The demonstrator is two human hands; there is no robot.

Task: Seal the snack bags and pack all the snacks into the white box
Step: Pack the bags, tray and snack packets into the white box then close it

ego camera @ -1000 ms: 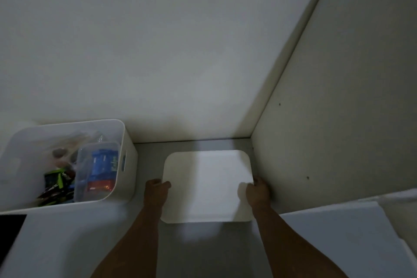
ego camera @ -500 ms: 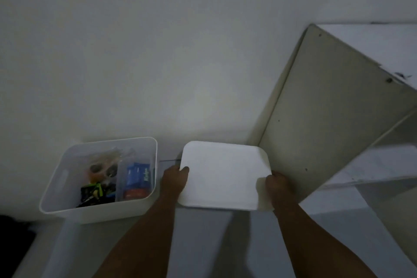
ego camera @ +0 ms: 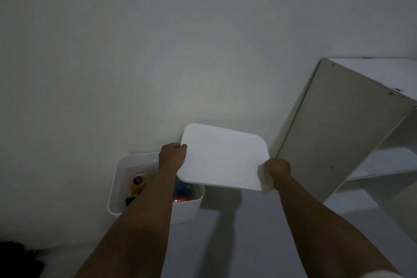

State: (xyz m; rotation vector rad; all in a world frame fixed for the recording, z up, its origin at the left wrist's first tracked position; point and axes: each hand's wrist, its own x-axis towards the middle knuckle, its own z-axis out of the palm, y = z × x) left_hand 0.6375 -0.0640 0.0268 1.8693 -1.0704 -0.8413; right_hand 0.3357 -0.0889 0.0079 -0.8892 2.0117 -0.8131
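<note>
We hold the white lid [ego camera: 222,157] with left hand [ego camera: 172,156] and right hand [ego camera: 277,167], fingers clamped on opposite edges. Next, we judge, align it over the white box [ego camera: 187,209] and lower it.

The white box [ego camera: 155,206] sat open on the counter against the wall, with snacks [ego camera: 138,184] inside, dim and hard to tell apart. Its flat white lid [ego camera: 223,157], square with rounded corners, was held tilted above the box's right side.

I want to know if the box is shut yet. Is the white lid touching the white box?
Cannot tell. In the head view both hands hold the white lid raised and tilted, its corner overlapping the white box, hiding any gap.
</note>
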